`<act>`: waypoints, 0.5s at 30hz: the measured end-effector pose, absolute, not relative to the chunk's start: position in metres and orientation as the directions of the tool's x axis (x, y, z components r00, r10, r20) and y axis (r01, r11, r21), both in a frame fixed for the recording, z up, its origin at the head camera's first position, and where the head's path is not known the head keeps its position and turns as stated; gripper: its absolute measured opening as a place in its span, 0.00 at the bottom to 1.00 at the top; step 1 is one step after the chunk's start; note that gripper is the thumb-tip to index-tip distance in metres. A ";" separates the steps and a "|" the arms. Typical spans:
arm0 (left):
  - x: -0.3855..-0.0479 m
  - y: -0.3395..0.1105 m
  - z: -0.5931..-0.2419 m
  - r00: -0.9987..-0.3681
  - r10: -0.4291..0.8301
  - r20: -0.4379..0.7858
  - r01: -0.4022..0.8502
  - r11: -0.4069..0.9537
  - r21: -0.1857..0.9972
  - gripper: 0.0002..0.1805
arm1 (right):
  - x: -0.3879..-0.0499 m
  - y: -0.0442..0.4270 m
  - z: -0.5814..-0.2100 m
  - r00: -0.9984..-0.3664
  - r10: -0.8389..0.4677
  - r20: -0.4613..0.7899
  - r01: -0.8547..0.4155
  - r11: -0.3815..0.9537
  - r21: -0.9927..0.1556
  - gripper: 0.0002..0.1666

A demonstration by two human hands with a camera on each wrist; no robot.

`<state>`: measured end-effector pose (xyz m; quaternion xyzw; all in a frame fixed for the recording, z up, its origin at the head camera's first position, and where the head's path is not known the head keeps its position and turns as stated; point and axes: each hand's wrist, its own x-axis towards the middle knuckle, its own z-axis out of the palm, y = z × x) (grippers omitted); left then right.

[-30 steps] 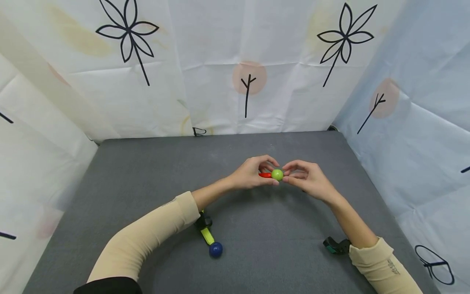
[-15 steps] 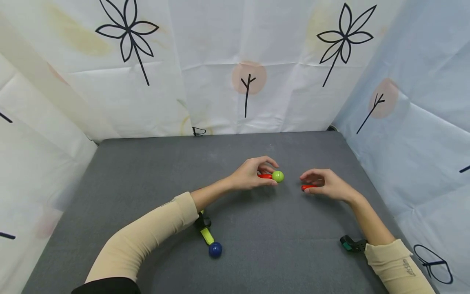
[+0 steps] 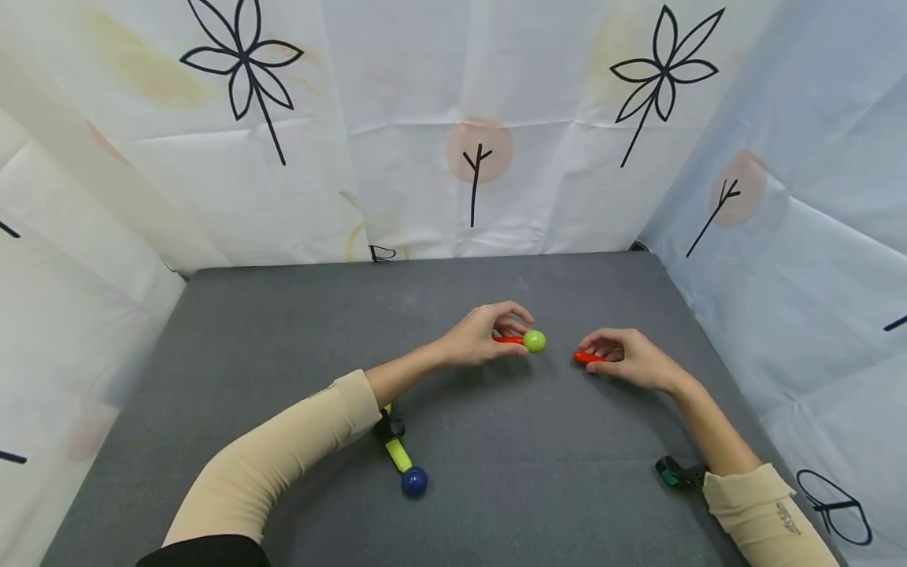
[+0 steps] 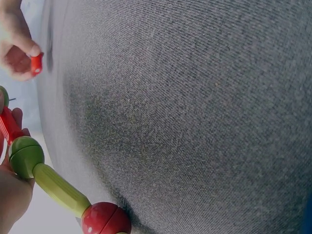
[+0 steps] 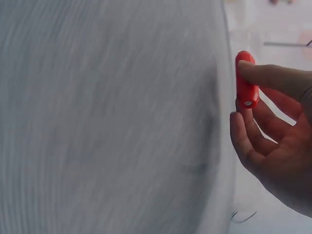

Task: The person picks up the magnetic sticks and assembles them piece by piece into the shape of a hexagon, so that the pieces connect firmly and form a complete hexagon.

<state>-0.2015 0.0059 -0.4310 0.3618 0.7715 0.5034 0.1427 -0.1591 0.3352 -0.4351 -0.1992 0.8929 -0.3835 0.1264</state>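
Note:
My left hand (image 3: pixel 478 337) holds a red magnetic rod (image 3: pixel 509 340) that has a bright green ball (image 3: pixel 534 340) on its outer end. In the left wrist view that rod meets another green ball (image 4: pixel 27 157), followed by a yellow-green rod (image 4: pixel 61 190) and a red ball (image 4: pixel 106 219). My right hand (image 3: pixel 631 358) pinches a separate red magnetic rod (image 3: pixel 588 357) between thumb and fingers, apart from the green ball. A silvery tip (image 5: pixel 248 103) shows on this rod in the right wrist view.
A yellow-green rod (image 3: pixel 399 455) with a dark blue ball (image 3: pixel 414 481) shows beside my left forearm; its connection to the held pieces is hidden. Wrist cameras (image 3: pixel 680 472) sit on both arms. Patterned white cloth (image 3: pixel 425 197) borders the grey table (image 3: pixel 538 512).
My right hand has moved right and nearer, away from the green ball, and a red rod has come into view in its fingers. The left hand has stayed nearly still.

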 end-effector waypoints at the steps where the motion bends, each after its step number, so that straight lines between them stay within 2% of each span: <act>1: -0.202 0.006 -0.431 -0.696 0.704 0.144 0.417 0.232 0.878 0.27 | -0.157 0.331 -0.433 -0.889 -0.454 -0.057 -0.267 0.615 -0.742 0.18; 8: -0.202 0.007 -0.433 -0.685 0.713 0.149 0.440 0.242 0.865 0.25 | -0.137 0.303 -0.414 -0.882 -0.465 0.071 -0.335 0.515 -0.789 0.20; 15: -0.203 0.007 -0.435 -0.664 0.730 0.161 0.465 0.234 0.854 0.27 | -0.127 0.282 -0.407 -0.886 -0.441 0.140 -0.377 0.513 -0.771 0.18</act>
